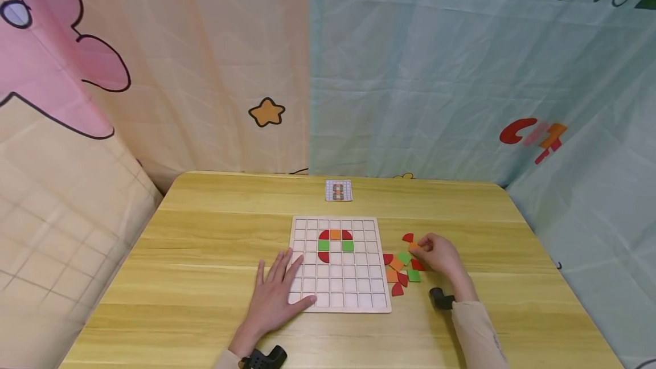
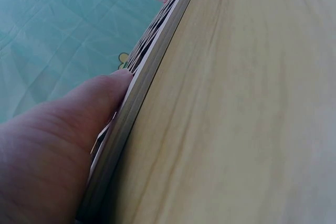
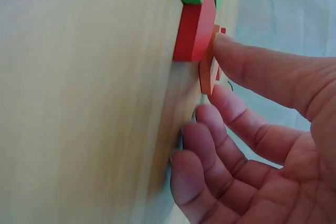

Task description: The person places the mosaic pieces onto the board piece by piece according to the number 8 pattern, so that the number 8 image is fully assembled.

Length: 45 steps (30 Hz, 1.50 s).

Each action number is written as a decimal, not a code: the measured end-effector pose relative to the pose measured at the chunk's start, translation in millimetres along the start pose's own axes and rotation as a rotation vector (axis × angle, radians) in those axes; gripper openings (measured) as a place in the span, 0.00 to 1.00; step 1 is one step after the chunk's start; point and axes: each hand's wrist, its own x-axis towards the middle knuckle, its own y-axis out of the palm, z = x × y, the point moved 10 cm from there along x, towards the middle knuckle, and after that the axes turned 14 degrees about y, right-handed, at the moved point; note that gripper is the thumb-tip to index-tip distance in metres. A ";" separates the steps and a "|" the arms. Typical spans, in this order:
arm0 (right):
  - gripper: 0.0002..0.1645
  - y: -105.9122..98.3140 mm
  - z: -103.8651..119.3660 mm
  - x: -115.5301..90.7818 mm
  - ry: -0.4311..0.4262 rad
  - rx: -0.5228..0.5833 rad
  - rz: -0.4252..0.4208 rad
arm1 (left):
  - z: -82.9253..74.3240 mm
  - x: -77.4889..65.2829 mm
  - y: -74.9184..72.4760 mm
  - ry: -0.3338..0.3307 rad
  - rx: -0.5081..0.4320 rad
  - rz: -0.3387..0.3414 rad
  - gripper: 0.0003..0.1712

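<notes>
My left hand [image 1: 274, 296] lies with spread fingers over the left edge of a white gridded board [image 1: 353, 299], its thumb [image 2: 107, 90] on the near edge. On the board sit three red quarter-circle tiles [image 1: 323, 257], an orange square tile [image 1: 335, 234] between the upper two, and two green square tiles [image 1: 348, 246]. Right of the board, my right hand [image 1: 442, 255] pinches an orange square tile [image 3: 206, 74] between thumb and forefinger, close over the table. The other fingers are bent loosely beneath it in the right wrist view.
Several loose red, orange and green tiles [image 1: 392, 275] lie between the board and my right hand. A small printed pattern card [image 1: 339, 191] lies at the back of the wooden table [image 1: 205, 226]. Printed curtains [image 1: 410, 84] hang behind the table.
</notes>
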 end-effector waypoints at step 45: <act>0.07 37.7 77.4 -24.9 -0.238 0.260 0.043 | 0.2 0.4 0.0 -0.002 0.007 0.003 0.52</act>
